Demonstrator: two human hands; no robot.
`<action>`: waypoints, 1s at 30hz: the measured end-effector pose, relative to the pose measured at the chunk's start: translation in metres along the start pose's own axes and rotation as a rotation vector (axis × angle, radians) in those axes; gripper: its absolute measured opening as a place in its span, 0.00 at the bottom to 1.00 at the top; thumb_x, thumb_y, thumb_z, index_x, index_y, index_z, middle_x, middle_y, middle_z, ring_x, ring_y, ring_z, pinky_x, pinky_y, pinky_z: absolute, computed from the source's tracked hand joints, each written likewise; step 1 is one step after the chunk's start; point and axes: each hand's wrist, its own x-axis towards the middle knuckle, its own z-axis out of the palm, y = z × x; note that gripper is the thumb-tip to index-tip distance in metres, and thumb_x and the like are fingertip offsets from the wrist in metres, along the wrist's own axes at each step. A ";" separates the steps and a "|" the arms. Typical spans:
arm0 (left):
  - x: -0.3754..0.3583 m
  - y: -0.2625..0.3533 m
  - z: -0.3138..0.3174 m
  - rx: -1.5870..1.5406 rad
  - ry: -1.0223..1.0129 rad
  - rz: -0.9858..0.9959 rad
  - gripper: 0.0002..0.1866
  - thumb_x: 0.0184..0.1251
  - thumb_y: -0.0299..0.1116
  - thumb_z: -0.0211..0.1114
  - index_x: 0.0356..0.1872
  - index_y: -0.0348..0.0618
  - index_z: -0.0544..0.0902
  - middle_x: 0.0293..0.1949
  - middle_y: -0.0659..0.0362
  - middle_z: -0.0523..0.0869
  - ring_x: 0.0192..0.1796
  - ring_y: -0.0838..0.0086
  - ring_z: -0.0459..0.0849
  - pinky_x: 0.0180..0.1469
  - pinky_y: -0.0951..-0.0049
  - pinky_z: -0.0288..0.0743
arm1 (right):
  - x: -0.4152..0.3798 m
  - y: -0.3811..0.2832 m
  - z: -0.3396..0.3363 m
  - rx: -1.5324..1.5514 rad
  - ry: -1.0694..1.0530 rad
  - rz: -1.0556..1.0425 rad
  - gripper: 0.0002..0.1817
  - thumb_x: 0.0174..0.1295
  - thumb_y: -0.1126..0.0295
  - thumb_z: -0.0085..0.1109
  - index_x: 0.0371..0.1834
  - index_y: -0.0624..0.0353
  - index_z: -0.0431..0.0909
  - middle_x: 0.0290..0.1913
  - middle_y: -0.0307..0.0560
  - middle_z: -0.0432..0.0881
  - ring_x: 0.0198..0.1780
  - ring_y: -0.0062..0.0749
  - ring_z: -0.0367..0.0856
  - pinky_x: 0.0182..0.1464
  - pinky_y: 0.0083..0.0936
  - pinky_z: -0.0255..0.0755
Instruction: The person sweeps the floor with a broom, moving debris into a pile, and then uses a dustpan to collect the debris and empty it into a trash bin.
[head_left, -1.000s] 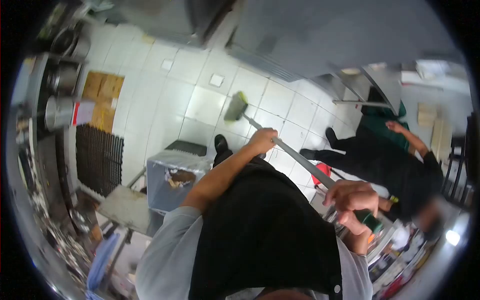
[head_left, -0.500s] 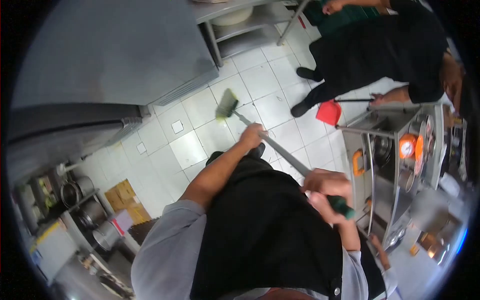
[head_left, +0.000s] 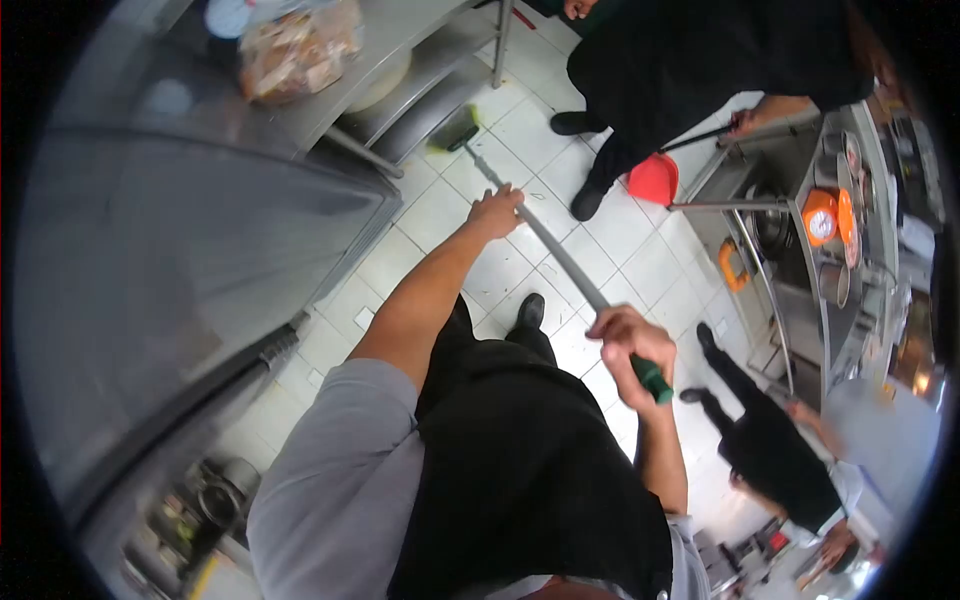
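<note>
A broom with a grey handle [head_left: 562, 258] slants across the view in front of my body. My left hand [head_left: 495, 212] is wrapped round the lower part of the handle, and my right hand [head_left: 637, 350] grips it near the green end cap. The broom head [head_left: 455, 130], with green and yellowish bristles, rests on the white tiled floor [head_left: 495, 265] close to a metal shelf table [head_left: 430, 110]. Small dark bits lie on the tiles near the handle.
A person in black [head_left: 690, 70] stands ahead on the right, holding a red dustpan [head_left: 653, 180] on the floor. Another person [head_left: 780, 450] is at lower right. A metal rack [head_left: 800, 270] with pots and an orange scale [head_left: 820, 218] stands right; a large grey cabinet [head_left: 220, 220] stands left.
The broom head has moved farther from me, toward the shelf table, and my left arm has stretched out with it. My view has shifted, bringing a second person into sight at lower right.
</note>
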 end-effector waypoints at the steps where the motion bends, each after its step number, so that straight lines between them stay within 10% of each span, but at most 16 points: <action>1: 0.004 -0.010 0.015 0.007 -0.060 0.056 0.12 0.67 0.38 0.72 0.46 0.47 0.83 0.52 0.50 0.85 0.61 0.51 0.83 0.63 0.48 0.79 | -0.003 -0.010 0.006 -0.023 0.013 0.046 0.13 0.66 0.77 0.67 0.25 0.62 0.73 0.26 0.48 0.78 0.37 0.48 0.85 0.40 0.41 0.77; 9: -0.061 0.097 0.060 -0.366 -0.606 0.453 0.12 0.66 0.39 0.74 0.42 0.47 0.82 0.50 0.55 0.85 0.63 0.53 0.83 0.81 0.50 0.66 | -0.047 -0.128 0.018 -0.147 0.429 0.223 0.23 0.70 0.61 0.67 0.19 0.61 0.73 0.19 0.45 0.76 0.28 0.45 0.83 0.37 0.42 0.85; 14: -0.071 0.137 -0.014 -0.556 -0.470 0.726 0.11 0.60 0.34 0.78 0.29 0.44 0.82 0.37 0.54 0.84 0.47 0.55 0.84 0.51 0.52 0.78 | -0.078 -0.196 0.018 -0.125 0.418 0.051 0.16 0.65 0.67 0.61 0.20 0.54 0.70 0.19 0.40 0.75 0.29 0.36 0.84 0.39 0.41 0.91; 18: -0.045 0.103 -0.048 -0.553 -0.437 0.671 0.19 0.65 0.40 0.77 0.22 0.41 0.80 0.29 0.50 0.82 0.40 0.48 0.84 0.45 0.47 0.76 | -0.094 -0.176 0.042 -0.056 0.521 -0.141 0.16 0.66 0.67 0.63 0.21 0.55 0.70 0.19 0.40 0.76 0.28 0.38 0.83 0.35 0.40 0.87; 24: 0.005 0.000 0.025 -0.190 -0.423 0.487 0.17 0.68 0.41 0.75 0.26 0.40 0.83 0.34 0.46 0.83 0.44 0.47 0.83 0.49 0.48 0.77 | -0.050 -0.079 0.093 -0.036 0.598 0.100 0.17 0.64 0.74 0.68 0.20 0.61 0.71 0.22 0.45 0.77 0.29 0.44 0.81 0.36 0.37 0.76; 30: -0.110 0.092 0.106 -0.336 -0.691 0.642 0.15 0.73 0.44 0.71 0.36 0.42 0.85 0.45 0.48 0.85 0.55 0.50 0.83 0.58 0.52 0.79 | -0.109 -0.140 0.106 -0.173 0.678 0.165 0.23 0.62 0.65 0.74 0.17 0.62 0.69 0.18 0.45 0.71 0.25 0.45 0.78 0.32 0.37 0.73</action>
